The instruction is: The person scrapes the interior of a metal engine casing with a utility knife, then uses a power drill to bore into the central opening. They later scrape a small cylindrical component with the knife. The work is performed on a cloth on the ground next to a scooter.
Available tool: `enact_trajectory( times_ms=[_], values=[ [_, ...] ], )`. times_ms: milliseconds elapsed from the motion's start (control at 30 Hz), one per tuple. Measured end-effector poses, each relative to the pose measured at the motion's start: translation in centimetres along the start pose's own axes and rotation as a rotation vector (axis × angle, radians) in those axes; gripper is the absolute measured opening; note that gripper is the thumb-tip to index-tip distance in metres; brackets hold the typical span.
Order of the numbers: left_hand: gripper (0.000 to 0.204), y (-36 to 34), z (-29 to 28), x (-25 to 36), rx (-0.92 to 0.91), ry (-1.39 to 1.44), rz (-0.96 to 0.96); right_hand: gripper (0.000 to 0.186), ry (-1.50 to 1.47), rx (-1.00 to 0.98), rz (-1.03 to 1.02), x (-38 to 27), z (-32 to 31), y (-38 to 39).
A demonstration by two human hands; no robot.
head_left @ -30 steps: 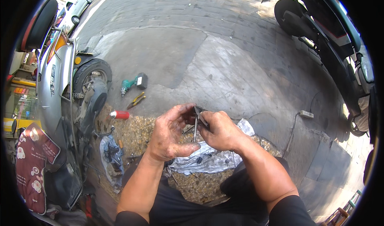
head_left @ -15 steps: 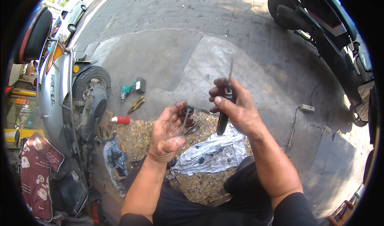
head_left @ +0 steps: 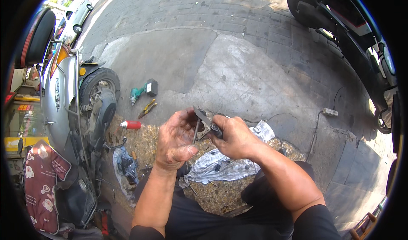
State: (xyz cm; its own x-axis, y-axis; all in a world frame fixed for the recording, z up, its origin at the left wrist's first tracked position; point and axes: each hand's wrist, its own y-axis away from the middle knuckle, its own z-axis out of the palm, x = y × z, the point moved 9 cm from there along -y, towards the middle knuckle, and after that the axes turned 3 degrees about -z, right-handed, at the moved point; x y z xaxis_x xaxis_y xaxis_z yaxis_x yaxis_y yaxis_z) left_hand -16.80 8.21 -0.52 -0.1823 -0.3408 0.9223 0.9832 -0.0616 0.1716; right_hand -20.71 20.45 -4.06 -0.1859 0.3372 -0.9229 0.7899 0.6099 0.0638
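Observation:
My left hand is closed on what looks like an engine valve, its thin stem pointing down across the palm. The dark round head is mostly hidden behind the blade of a knife. My right hand grips the knife by its dark handle, the blade pointing up and left at the valve's head. Whether the edge touches the valve, I cannot tell. Below both hands a grey-white stained cloth lies over the gravelly ground, with small dark bits on it.
At the left stands a silver scooter with its wheel towards me. Near it lie a green cordless drill, yellow-handled pliers, a red can and a dirty rag. A power strip and a dark motorbike are on the right.
My right hand has come left and down, bringing the knife from upright and apart to the valve's head. My left hand keeps hold of the valve almost in place.

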Motion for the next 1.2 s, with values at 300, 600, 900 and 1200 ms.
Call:
enact_trajectory(
  times_ms=[300,600,900,1200],
  values=[
    [0.1,0.7,-0.4,-0.3,0.068,0.027,-0.015,0.02,0.215,0.122,0.044,0.2,-0.9,-0.3],
    [0.099,0.4,-1.0,-0.6,0.041,0.174,-0.024,0.021,-0.182,-0.07,-0.149,-1.2,1.0,0.8],
    [0.099,0.4,-0.5,-0.5,-0.003,-0.073,-0.022,0.023,-0.186,-0.097,-0.117,-1.1,0.9,0.1],
    [0.096,0.7,-0.7,-0.5,0.078,0.004,-0.005,0.021,0.068,0.001,-0.029,-1.0,-0.2,-0.2]
  ],
)
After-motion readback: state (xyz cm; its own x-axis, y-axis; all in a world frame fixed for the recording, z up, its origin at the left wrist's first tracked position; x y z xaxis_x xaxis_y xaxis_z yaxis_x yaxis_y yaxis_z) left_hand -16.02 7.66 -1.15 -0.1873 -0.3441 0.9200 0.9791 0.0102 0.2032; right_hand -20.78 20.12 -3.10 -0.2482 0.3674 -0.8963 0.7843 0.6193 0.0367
